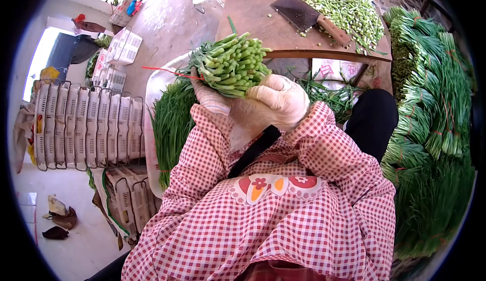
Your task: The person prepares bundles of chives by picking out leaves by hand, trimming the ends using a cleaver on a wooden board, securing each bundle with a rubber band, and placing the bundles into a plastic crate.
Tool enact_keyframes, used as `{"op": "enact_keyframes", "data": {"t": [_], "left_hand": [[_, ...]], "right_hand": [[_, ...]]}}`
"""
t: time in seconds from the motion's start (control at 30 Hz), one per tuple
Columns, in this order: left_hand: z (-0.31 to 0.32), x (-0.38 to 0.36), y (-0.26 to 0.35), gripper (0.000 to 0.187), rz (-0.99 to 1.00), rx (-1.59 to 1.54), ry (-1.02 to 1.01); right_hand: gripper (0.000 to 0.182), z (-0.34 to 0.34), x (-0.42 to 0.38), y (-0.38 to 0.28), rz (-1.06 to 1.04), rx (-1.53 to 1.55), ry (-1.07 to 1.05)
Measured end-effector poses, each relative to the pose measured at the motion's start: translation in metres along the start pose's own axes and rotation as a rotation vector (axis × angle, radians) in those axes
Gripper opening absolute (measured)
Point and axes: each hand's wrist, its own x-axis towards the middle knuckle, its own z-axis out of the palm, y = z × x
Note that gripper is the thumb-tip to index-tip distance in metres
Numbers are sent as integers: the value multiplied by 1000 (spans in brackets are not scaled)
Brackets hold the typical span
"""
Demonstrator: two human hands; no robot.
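A bundle of green stalks, its cut ends facing up towards me, is held at chest height. My left hand, in a pale knitted glove, is closed around the bundle's left and lower side. A thin red tie sticks out to the left from the bundle beside that hand. My right hand, in a whitish glove, is closed with its fingers curled and its thumb on the bundle's lower right edge. Exactly which stalks it grips is hidden. Long green leaves lie in a white tub below left.
Ahead is a wooden board with a cleaver and a heap of chopped green pieces. Tied green bundles are stacked along the right. White plastic crates stand at the left. Loose leaves lie under the board's near edge.
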Motion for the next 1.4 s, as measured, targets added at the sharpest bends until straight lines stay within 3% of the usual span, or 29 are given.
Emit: {"op": "enact_keyframes", "data": {"t": [0.07,0.13,0.2,0.3,0.53,0.6,0.67,0.7,0.73,0.77,0.8,0.9,1.0,1.07,1.1,1.13,1.17,1.2,1.27,1.33,1.4], "left_hand": [[-11,8,-2,67,54,14,24],[-24,15,-2,64,21,-31,-102],[-19,12,-1,64,31,-34,-81],[-17,7,0,66,9,-24,-125],[-21,6,2,68,27,12,-13],[-10,-4,3,68,8,-8,7],[-19,-6,10,69,-44,23,-44],[-30,-7,10,71,-38,43,-39],[-51,3,10,69,-113,-71,-242],[-49,3,10,67,-125,-89,-273],[-47,1,11,65,-139,-105,-301],[-43,-4,14,64,-183,-151,-390],[-38,-9,14,64,-209,-163,-387],[-34,-12,13,64,-226,-157,-379],[-32,-13,14,64,-239,-155,-382],[-33,-12,13,64,-252,-155,-389],[-37,-10,13,64,-263,-157,-403],[-44,-7,13,63,-288,-169,-431],[-49,-8,12,61,-315,-184,-453],[-37,-19,13,61,-224,-145,-318],[-38,-16,13,61,-194,-164,-309]], "right_hand": [[25,-7,4,3,-383,-253,1],[27,0,0,-7,-364,-236,62],[27,3,-14,-11,-199,-257,56],[23,-20,-28,-32,-152,-252,25],[18,-122,-58,-72,-13,-139,116],[16,-152,-84,-80,179,43,345],[16,-213,-110,-94,303,696,622],[17,-263,-133,-92,260,609,628],[19,-296,-144,-92,217,524,635],[19,-298,-138,-97,217,522,630],[19,-290,-125,-102,291,419,731],[5,-228,-81,-90,464,410,516],[8,-133,-38,-61,752,348,424],[16,-99,-29,-32,851,594,121],[16,-66,-23,-26,773,295,153],[21,-45,-19,-14,661,327,118],[29,-39,-5,-25,808,225,-6],[35,-31,3,-26,814,142,-103],[35,-10,5,-21,529,-118,-101],[30,-7,2,-14,505,-56,-113],[26,-4,0,-10,481,3,-125]]}}
